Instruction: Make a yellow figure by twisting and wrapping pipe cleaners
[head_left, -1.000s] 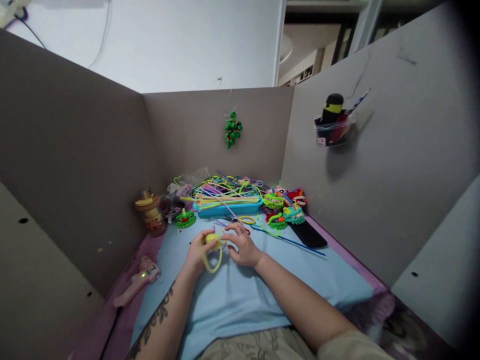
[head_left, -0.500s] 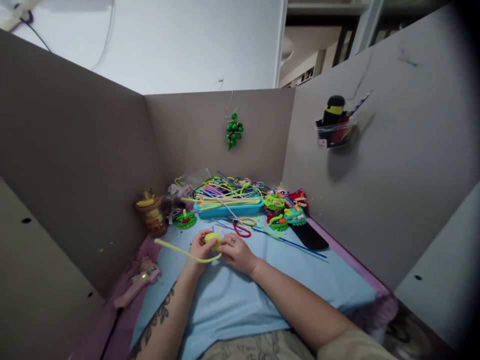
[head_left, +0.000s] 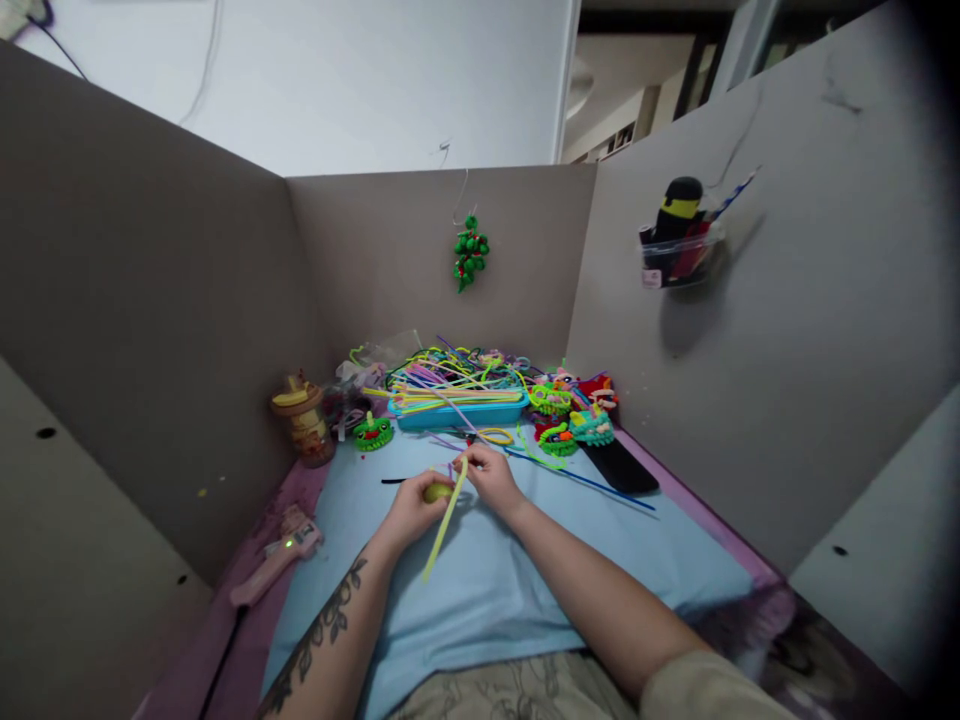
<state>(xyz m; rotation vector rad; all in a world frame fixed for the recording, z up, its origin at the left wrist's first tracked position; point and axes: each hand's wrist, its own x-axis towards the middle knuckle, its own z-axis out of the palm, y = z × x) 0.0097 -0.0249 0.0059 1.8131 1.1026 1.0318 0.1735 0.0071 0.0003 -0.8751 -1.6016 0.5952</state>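
Observation:
In the head view my left hand (head_left: pixel 416 508) is closed round a small yellow pipe-cleaner piece (head_left: pixel 437 492), partly covered by my fingers. My right hand (head_left: pixel 491 475) pinches a long yellow pipe cleaner (head_left: pixel 448 522) near its upper end. The strand hangs down in front of the piece, its loose end towards me. A bit of purple strand shows just above the yellow piece. Scissors lie behind my right hand, mostly covered by it.
A blue tray (head_left: pixel 465 412) heaped with pipe cleaners stands at the back. Several finished pipe-cleaner figures (head_left: pixel 555 437) sit right of it, beside a black phone-like slab (head_left: pixel 619 468). At left are a pink glue gun (head_left: pixel 279 565) and a brown cup (head_left: pixel 306 425).
The long yellow strand has swung from pointing left to hanging towards me, and my right hand now pinches it higher up. My left hand has shifted slightly right with the yellow piece.

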